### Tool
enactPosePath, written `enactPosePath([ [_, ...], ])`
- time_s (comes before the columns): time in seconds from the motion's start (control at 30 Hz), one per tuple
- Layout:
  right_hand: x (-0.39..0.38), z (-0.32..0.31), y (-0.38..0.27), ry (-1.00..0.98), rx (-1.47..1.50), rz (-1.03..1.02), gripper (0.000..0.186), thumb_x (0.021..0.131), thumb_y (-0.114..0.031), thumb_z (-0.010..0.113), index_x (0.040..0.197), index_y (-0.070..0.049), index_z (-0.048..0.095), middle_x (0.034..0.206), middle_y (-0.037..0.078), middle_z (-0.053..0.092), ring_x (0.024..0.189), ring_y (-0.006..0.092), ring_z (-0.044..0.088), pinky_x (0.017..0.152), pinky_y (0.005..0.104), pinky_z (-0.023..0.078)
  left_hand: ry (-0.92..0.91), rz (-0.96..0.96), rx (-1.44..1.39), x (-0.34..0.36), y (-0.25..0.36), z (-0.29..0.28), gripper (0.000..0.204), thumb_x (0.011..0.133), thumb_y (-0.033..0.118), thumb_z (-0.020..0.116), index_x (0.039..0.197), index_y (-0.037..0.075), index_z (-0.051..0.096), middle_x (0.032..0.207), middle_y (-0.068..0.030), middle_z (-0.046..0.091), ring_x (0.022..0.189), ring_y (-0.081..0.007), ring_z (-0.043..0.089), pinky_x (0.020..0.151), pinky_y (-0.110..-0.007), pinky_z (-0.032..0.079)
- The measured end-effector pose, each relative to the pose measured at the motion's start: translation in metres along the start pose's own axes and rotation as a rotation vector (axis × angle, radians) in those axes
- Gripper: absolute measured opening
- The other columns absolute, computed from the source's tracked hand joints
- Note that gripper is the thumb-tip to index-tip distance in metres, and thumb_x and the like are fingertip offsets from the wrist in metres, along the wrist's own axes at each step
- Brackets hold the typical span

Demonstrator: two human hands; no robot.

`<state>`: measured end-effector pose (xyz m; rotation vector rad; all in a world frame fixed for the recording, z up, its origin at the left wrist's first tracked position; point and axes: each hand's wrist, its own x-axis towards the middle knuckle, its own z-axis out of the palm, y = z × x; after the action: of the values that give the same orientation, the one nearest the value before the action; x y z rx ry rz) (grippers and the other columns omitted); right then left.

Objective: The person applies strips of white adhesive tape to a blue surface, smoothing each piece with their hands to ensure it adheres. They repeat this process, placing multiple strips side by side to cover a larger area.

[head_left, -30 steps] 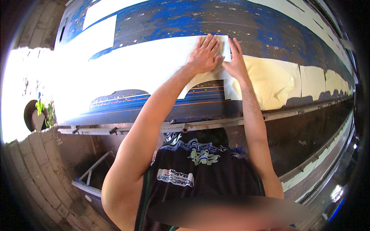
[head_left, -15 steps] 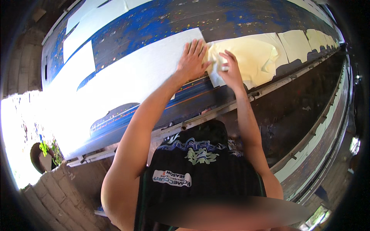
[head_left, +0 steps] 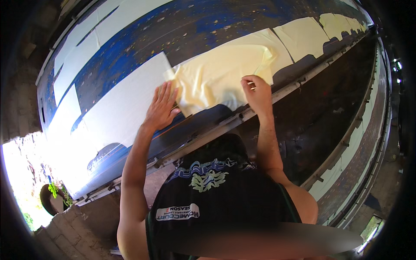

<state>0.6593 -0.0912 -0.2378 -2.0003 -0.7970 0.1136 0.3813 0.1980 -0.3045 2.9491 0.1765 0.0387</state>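
Observation:
A long blue and dark paint-specked table bears white cut panels along its near side. A pale yellow, rumpled fabric piece lies just right of the nearest white panel, with a folded corner at its right. My left hand rests at that white panel's right end beside the yellow fabric, fingers stretched out. My right hand has its fingertips pinched on the near right part of the yellow fabric; what lies under its curled fingers is partly hidden.
More pale pieces continue rightward along the table. A metal rail runs along the near edge. A second long table stretches along the right. At lower left are block masonry, plants and a bright opening.
My right hand has moved right across the yellow fabric and closed its fingers on it. My left hand is lower and farther left in the picture, and the whole view has swung round.

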Motion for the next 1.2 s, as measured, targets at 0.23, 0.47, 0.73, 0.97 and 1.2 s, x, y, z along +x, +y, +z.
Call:
enactPosePath([
  [0.23,0.085,-0.069,0.068,0.124,-0.438,0.166,0.039,0.102,-0.037,0.072,0.096,0.001,0.078,0.089,0.02,0.078,0.083,0.04,0.076,0.077,0.0463,0.059,-0.022,-0.174,-0.024,-0.026,0.031,-0.001,0.092,0.112,0.064,0.035,0.171,-0.005,0.021,0.181,-0.027,0.013,0.168,-0.044,0.008,0.136,-0.06,0.004],
  [0.47,0.11,-0.055,0.148,-0.031,-0.279,0.269,0.041,0.101,-0.038,0.072,0.097,0.003,0.079,0.091,0.021,0.079,0.09,0.0375,0.078,0.083,0.0454,0.059,0.13,-0.297,-0.237,-0.003,0.045,-0.007,0.082,0.114,0.052,0.044,0.172,-0.002,0.022,0.182,-0.0239,0.011,0.169,-0.042,0.004,0.135,-0.059,0.003],
  [0.73,0.1,-0.054,0.098,-0.031,0.378,0.075,0.016,0.096,-0.013,0.079,0.099,-0.002,0.069,0.109,0.01,0.076,0.087,0.0169,0.071,0.073,0.0276,0.056,0.553,-0.378,-0.617,0.063,0.177,-0.025,0.054,0.099,0.009,0.077,0.149,-0.002,0.059,0.158,-0.0223,0.056,0.146,-0.0404,0.055,0.12,-0.05,0.048],
  [0.97,0.051,-0.007,-0.026,-0.807,0.227,-0.58,0.024,0.091,-0.006,0.075,0.113,0.001,0.068,0.149,0.021,0.06,0.125,0.0387,0.067,0.102,0.0421,0.057,0.853,-0.613,-2.039,0.114,0.226,-0.015,0.034,0.111,0.024,0.068,0.137,0.001,0.065,0.123,-0.0092,0.073,0.114,-0.0193,0.071,0.092,-0.036,0.06],
  [1.2,0.025,0.012,-0.043,-1.017,0.291,-0.716,0.04,0.091,-0.006,0.076,0.13,0.002,0.067,0.16,0.018,0.053,0.136,0.0377,0.062,0.108,0.0457,0.056,1.103,-0.858,-2.077,0.071,0.218,0.007,0.028,0.111,0.03,0.069,0.122,0.004,0.071,0.1,-0.0025,0.074,0.085,-0.0122,0.071,0.072,-0.027,0.056],
])
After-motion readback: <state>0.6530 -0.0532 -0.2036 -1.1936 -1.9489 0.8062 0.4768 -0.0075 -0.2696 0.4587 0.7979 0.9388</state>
